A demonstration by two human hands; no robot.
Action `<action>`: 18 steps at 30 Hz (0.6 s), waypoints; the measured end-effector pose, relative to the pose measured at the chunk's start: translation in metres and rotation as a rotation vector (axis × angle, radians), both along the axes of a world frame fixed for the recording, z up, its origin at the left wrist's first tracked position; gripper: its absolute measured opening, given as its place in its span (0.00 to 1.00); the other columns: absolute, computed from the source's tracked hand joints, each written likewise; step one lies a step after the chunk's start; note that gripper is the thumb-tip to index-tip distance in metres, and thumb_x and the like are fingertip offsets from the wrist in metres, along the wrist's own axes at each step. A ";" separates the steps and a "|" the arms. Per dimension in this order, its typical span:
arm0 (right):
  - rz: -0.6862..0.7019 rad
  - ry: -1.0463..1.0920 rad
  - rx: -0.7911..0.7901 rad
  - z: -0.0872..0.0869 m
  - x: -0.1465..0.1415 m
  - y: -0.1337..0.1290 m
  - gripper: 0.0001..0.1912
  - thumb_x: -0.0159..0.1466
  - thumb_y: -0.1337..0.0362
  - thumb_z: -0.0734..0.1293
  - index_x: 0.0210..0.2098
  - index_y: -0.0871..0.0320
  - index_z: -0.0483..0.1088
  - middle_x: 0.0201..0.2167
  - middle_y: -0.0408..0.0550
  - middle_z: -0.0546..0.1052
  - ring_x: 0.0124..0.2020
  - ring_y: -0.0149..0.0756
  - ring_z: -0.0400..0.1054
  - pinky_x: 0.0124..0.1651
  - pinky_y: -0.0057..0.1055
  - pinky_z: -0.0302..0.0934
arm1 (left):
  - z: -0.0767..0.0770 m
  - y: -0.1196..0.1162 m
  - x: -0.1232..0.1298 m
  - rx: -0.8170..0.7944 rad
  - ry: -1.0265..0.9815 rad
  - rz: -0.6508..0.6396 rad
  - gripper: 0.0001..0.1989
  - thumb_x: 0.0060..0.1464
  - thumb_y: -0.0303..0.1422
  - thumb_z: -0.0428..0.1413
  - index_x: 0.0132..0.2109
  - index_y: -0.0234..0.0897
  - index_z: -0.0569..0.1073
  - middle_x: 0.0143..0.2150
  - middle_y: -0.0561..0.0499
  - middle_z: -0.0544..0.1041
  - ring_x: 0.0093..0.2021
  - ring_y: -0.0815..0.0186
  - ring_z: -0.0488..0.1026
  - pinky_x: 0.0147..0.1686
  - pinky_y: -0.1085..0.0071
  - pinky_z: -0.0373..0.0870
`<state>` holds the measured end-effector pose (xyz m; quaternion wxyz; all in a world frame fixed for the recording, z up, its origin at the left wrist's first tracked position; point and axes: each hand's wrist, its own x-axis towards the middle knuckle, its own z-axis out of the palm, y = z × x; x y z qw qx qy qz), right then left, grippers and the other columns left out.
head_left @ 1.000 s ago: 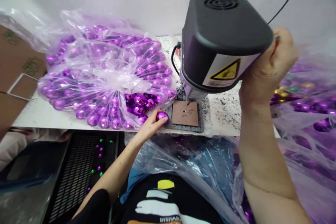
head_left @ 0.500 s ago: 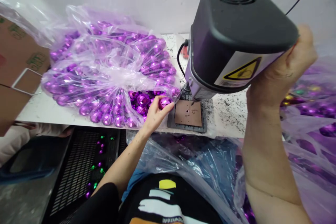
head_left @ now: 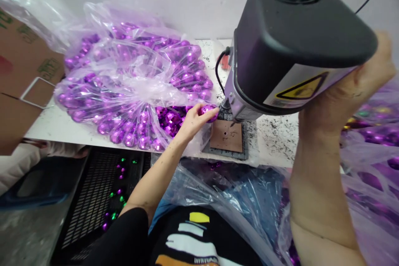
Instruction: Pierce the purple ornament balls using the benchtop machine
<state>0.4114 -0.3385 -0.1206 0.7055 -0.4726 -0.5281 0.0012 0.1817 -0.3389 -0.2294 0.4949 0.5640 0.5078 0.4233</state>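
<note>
My left hand pinches a shiny purple faceted ball between thumb and fingers. The ball is just left of a small bench drill press with a black housing. Below the drill's tip lies a brown square plate with a small hole, on a dark base. Raised at the housing's right side is my right hand; its fingers are hidden behind the housing, so their grip cannot be seen. Close to my left hand, more purple balls show through the opening of a clear plastic bag.
Dark shavings litter the white table. A cardboard box stands at left. Below are a black crate with small green and purple balls, and clear plastic over my lap. More bagged purple balls are at right.
My left hand has lifted the purple ball slightly up and away from the bag's opening. My right hand stays at the drill's side. The view has shifted a little.
</note>
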 end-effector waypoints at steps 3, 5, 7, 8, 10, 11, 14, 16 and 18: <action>0.001 -0.018 -0.028 0.003 -0.001 -0.003 0.30 0.63 0.40 0.57 0.26 0.63 0.57 0.21 0.38 0.53 0.26 0.16 0.57 0.26 0.21 0.43 | 0.001 0.001 -0.012 0.033 -0.064 0.233 0.22 0.53 0.51 0.62 0.41 0.36 0.74 0.35 0.51 0.74 0.34 0.66 0.71 0.37 0.68 0.70; 0.016 -0.018 -0.060 0.005 -0.002 -0.005 0.30 0.61 0.38 0.57 0.26 0.63 0.57 0.21 0.38 0.54 0.28 0.17 0.60 0.28 0.20 0.44 | -0.004 -0.007 -0.024 0.156 -0.012 0.526 0.25 0.53 0.53 0.61 0.44 0.36 0.73 0.38 0.49 0.74 0.37 0.64 0.72 0.40 0.66 0.72; 0.014 -0.006 -0.080 0.005 -0.002 -0.005 0.31 0.59 0.37 0.57 0.26 0.63 0.57 0.22 0.37 0.55 0.29 0.17 0.60 0.29 0.20 0.45 | -0.011 -0.017 -0.031 0.315 0.065 0.763 0.27 0.51 0.54 0.61 0.46 0.36 0.70 0.41 0.48 0.72 0.39 0.64 0.71 0.44 0.64 0.72; 0.007 -0.006 -0.077 0.004 -0.001 -0.004 0.32 0.59 0.37 0.56 0.26 0.63 0.57 0.22 0.37 0.54 0.28 0.16 0.59 0.29 0.21 0.44 | -0.014 -0.022 -0.032 0.375 0.093 0.803 0.28 0.51 0.55 0.61 0.47 0.36 0.69 0.43 0.48 0.71 0.41 0.64 0.71 0.45 0.64 0.71; -0.009 -0.025 -0.045 0.000 0.003 -0.001 0.32 0.61 0.37 0.56 0.26 0.63 0.57 0.22 0.37 0.53 0.25 0.15 0.54 0.28 0.22 0.43 | -0.018 -0.027 -0.026 0.422 0.116 0.714 0.28 0.53 0.54 0.60 0.49 0.37 0.68 0.44 0.48 0.71 0.42 0.64 0.71 0.45 0.65 0.71; -0.009 -0.042 -0.026 -0.002 0.005 0.001 0.32 0.61 0.37 0.56 0.27 0.63 0.57 0.21 0.37 0.52 0.24 0.14 0.51 0.28 0.22 0.42 | -0.018 -0.027 -0.021 0.417 0.124 0.612 0.28 0.53 0.54 0.60 0.50 0.38 0.67 0.45 0.48 0.71 0.42 0.64 0.72 0.45 0.66 0.71; 0.010 -0.079 0.011 -0.006 0.009 0.006 0.33 0.61 0.35 0.55 0.27 0.63 0.56 0.20 0.36 0.51 0.22 0.15 0.46 0.26 0.24 0.39 | -0.015 -0.018 -0.004 0.380 0.183 0.244 0.25 0.54 0.50 0.62 0.49 0.37 0.69 0.46 0.47 0.73 0.44 0.63 0.72 0.47 0.66 0.70; 0.020 -0.079 0.023 -0.006 0.009 0.006 0.33 0.61 0.35 0.55 0.27 0.62 0.56 0.19 0.36 0.51 0.21 0.16 0.46 0.26 0.25 0.38 | -0.018 -0.007 0.005 0.296 0.267 0.032 0.22 0.54 0.47 0.63 0.47 0.36 0.70 0.45 0.47 0.73 0.45 0.62 0.71 0.47 0.65 0.68; 0.016 -0.049 0.009 -0.004 0.007 0.004 0.31 0.62 0.37 0.55 0.26 0.62 0.57 0.20 0.37 0.52 0.23 0.16 0.49 0.26 0.24 0.39 | -0.025 0.000 0.009 0.184 0.347 -0.077 0.20 0.55 0.46 0.62 0.44 0.34 0.71 0.43 0.47 0.73 0.43 0.61 0.71 0.47 0.65 0.68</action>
